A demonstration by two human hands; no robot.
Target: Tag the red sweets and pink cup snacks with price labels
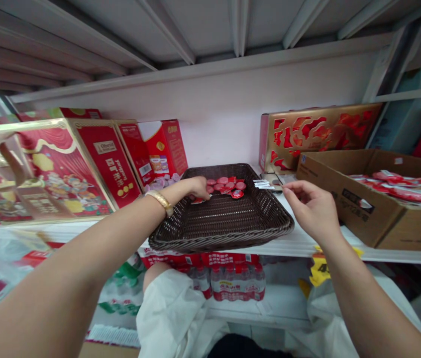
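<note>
A dark brown woven basket point(229, 219) rests on the white shelf, with several red round packets point(223, 185) lying at its back. My left hand point(198, 189), below a gold wristband point(160, 201), reaches in over the basket's left side. Its fingers are curled together by a small red and white packet that is partly hidden. Just right of the basket, my right hand point(307, 201) pinches with thumb and forefinger at something thin and small, too unclear to name. White striped tags point(263, 184) are at the basket's right rim, beside those fingertips.
Red and gold gift boxes point(61, 174) stand at the left, near purple packets point(162, 182). Another gold box point(322, 132) is behind right. A cardboard box point(363, 199) holds red packets. Bottled water packs point(236, 283) fill part of the lower shelf. Metal beams point(210, 62) run overhead.
</note>
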